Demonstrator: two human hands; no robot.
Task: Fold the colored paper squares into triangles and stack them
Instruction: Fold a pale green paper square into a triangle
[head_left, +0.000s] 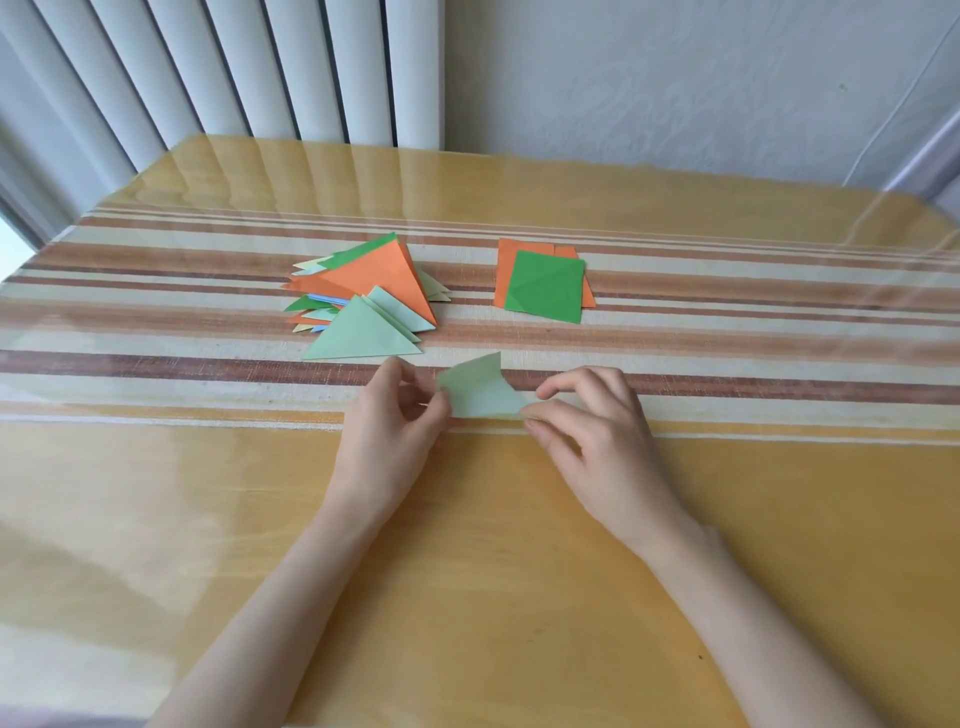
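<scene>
Left hand (389, 418) and right hand (589, 428) each pinch an end of the pale green paper (480, 389), just nearer me than the triangle stack (374, 291). I should align its corners before creasing.

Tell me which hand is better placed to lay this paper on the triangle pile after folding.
Probably left. The triangle pile lies just beyond the left hand, which pinches the pale green paper. The right hand sits nearer the unfolded squares.

Looks like a home: table (467, 519) w/ striped cloth (727, 291) under clear plastic, vertical blinds (234, 67), wallpapered wall (675, 78).
</scene>
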